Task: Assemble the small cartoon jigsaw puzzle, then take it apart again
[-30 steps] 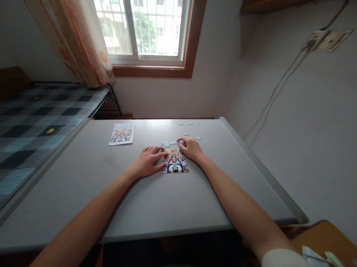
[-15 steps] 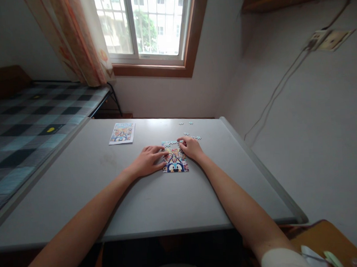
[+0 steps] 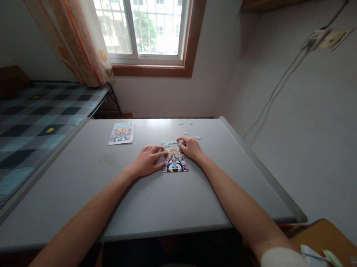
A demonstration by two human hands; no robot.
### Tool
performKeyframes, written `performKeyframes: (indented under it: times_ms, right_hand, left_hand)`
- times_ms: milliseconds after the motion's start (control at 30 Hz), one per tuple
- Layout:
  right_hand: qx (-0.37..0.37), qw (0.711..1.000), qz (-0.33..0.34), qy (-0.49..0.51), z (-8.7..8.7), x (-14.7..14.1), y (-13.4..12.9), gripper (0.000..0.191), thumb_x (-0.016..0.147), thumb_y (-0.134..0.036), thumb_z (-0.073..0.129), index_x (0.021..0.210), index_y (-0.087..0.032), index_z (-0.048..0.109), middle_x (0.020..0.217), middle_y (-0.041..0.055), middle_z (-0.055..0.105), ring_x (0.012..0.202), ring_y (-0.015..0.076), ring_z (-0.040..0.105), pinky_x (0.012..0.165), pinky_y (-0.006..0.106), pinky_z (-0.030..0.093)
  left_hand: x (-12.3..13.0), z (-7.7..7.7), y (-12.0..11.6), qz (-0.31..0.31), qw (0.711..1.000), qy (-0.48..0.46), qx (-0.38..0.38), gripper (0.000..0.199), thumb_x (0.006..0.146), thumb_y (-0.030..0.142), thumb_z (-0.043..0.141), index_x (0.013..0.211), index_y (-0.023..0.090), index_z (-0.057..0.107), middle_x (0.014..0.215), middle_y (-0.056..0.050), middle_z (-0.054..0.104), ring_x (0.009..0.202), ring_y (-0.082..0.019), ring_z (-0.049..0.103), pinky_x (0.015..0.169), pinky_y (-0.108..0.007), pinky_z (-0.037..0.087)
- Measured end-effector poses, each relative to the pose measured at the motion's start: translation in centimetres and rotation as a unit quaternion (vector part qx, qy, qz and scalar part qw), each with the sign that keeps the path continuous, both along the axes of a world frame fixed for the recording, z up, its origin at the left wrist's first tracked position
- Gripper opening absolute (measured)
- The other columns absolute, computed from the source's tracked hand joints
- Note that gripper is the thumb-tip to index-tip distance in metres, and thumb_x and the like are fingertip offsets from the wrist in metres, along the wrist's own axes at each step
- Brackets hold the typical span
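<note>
A colourful jigsaw puzzle [image 3: 176, 166] lies flat on the grey table, with a blue cartoon dog face along its near edge. Its upper part shows an uneven gap among the joined pieces. My left hand [image 3: 150, 161] rests at the puzzle's left side, fingers spread, with fingertips on its edge. At the upper right corner, my right hand [image 3: 191, 147] has its thumb and index finger brought together at the border; whatever is between them is too small to make out. Several loose puzzle pieces [image 3: 198, 137] lie just beyond that hand.
A printed picture sheet [image 3: 121, 134] of the same design lies at the table's [image 3: 134, 207] far left. More loose pieces [image 3: 190, 123] are near the far edge. A bed [image 3: 45, 112] adjoins on the left; a wooden stool-like surface [image 3: 330, 237] with small items stands at lower right.
Almost nothing differs. The whole view has shifted very slightly, and both hands keep their places at the puzzle.
</note>
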State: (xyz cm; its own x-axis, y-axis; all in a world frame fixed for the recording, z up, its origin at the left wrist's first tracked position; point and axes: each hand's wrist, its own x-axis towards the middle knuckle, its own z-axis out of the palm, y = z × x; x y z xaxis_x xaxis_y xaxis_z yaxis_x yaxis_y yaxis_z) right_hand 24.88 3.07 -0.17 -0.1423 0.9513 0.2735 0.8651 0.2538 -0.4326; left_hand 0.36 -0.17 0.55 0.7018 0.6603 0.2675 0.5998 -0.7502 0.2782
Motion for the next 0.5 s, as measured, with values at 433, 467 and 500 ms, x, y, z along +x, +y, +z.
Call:
performKeyframes:
  times_ms: [433, 467, 500]
  right_hand:
    - [-0.002, 1.0, -0.002, -0.002, 0.14, -0.06, -0.06, 0.025, 0.084, -0.023, 0.053, 0.101, -0.022, 0.071, 0.081, 0.0026, 0.069, 0.077, 0.0167, 0.059, 0.078, 0.027, 0.041]
    - [-0.002, 1.0, -0.002, -0.001, 0.16, -0.06, -0.06, 0.025, 0.084, -0.023, 0.053, 0.101, -0.022, 0.071, 0.081, 0.0026, 0.069, 0.077, 0.0167, 0.059, 0.078, 0.027, 0.041]
    - [-0.002, 1.0, -0.002, -0.001, 0.17, -0.06, -0.07, 0.025, 0.084, -0.023, 0.053, 0.101, -0.022, 0.071, 0.081, 0.0025, 0.069, 0.077, 0.0167, 0.059, 0.078, 0.027, 0.041]
  left_hand:
    - [-0.03, 0.03, -0.03, 0.001, 1.0, 0.004, 0.001, 0.044, 0.09, 0.046, 0.052, 0.132, 0.033, 0.055, 0.135, -0.006, 0.052, 0.122, -0.027, 0.048, 0.107, -0.046, 0.033]
    - [-0.03, 0.04, -0.04, 0.001, 1.0, 0.005, 0.002, 0.044, 0.09, 0.046, 0.051, 0.132, 0.033, 0.055, 0.136, -0.005, 0.052, 0.122, -0.026, 0.048, 0.107, -0.045, 0.033]
    - [-0.02, 0.05, -0.04, 0.001, 1.0, 0.004, 0.002, 0.043, 0.09, 0.046, 0.051, 0.132, 0.033, 0.056, 0.136, -0.005, 0.052, 0.122, -0.026, 0.048, 0.107, -0.045, 0.032]
